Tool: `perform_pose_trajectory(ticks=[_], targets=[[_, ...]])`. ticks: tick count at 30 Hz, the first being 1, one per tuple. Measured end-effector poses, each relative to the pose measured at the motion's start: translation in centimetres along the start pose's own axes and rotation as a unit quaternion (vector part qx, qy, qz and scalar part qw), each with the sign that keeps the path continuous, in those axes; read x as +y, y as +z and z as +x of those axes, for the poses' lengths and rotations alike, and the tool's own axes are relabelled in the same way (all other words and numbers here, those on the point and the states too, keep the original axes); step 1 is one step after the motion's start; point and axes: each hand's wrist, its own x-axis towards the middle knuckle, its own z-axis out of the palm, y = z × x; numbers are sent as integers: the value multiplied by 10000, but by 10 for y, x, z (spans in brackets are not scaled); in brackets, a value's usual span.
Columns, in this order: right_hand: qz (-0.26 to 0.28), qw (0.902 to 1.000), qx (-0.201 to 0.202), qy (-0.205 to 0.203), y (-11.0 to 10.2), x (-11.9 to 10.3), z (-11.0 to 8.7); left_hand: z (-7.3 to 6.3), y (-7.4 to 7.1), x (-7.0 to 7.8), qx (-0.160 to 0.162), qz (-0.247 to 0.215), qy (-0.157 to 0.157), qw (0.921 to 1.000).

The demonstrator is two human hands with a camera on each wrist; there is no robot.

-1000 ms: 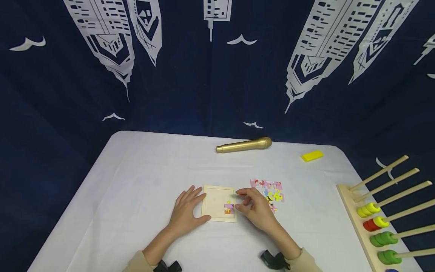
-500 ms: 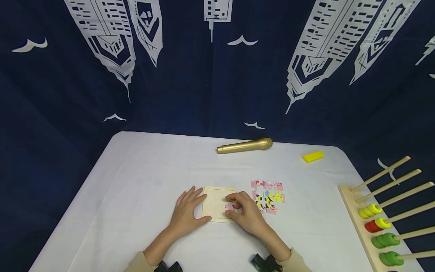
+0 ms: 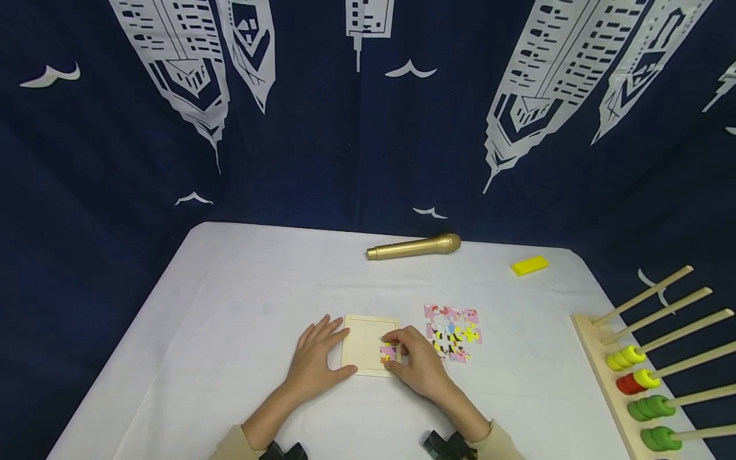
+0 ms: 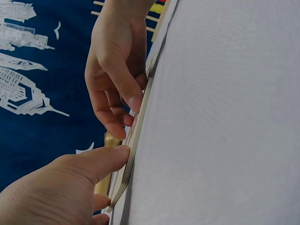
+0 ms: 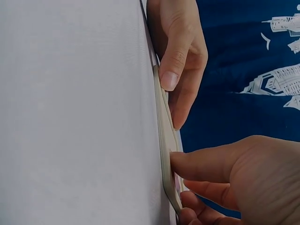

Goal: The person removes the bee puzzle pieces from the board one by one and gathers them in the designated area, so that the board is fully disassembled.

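My left hand (image 3: 315, 351) lies at the left side of a pale wooden puzzle tray (image 3: 359, 345), its thumb and forefinger touching the edge. In the left wrist view that thumb (image 4: 115, 157) rests along the rim. Over the tray's lower right corner, my right hand (image 3: 418, 361) has its thumb and curled forefinger around a pink and purple jigsaw piece (image 3: 388, 352) lying inside the frame. Its other fingers are tucked behind. The right wrist view shows the right thumb (image 5: 201, 164) at the tray, with the piece mostly hidden.
Several colourful jigsaw pieces (image 3: 454, 332) lie grouped right of the tray. Farther back are a gold microphone (image 3: 414, 246) and a yellow block (image 3: 529, 265). A wooden bead rack (image 3: 598, 377) with upright rods stands at the table's right edge. A dark blue printed curtain (image 3: 310, 147) hangs behind.
My right hand has moved left from the tray's right edge onto the jigsaw piece in the corner, uncovering more loose pieces. My left hand keeps its place.
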Motion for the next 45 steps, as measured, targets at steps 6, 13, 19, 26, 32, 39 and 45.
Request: perform_pose_trajectory(ticks=[6,13,19,26,32,39,45], targets=[[-128,9999,26,-10,2,-1,-1,0,1,-1,-7,57,-2,10000],[-186,9998,-43,38,2,-3,-3,0,1,0,-5,21,-7,10000],[-18,10000,-30,68,2,-2,-2,0,1,0,30,53,32,10000],[435,9991,9,20,2,-3,-1,0,1,0,34,50,54,10000],[687,9976,-123,5,-1,-6,-1,-1,0,0,-1,43,19,10000],[985,9945,-357,-52,-9,-11,1,0,0,0,-2,97,44,9999],[1221,9920,-67,326,-29,-4,2,0,1,-1,15,41,71,10000]])
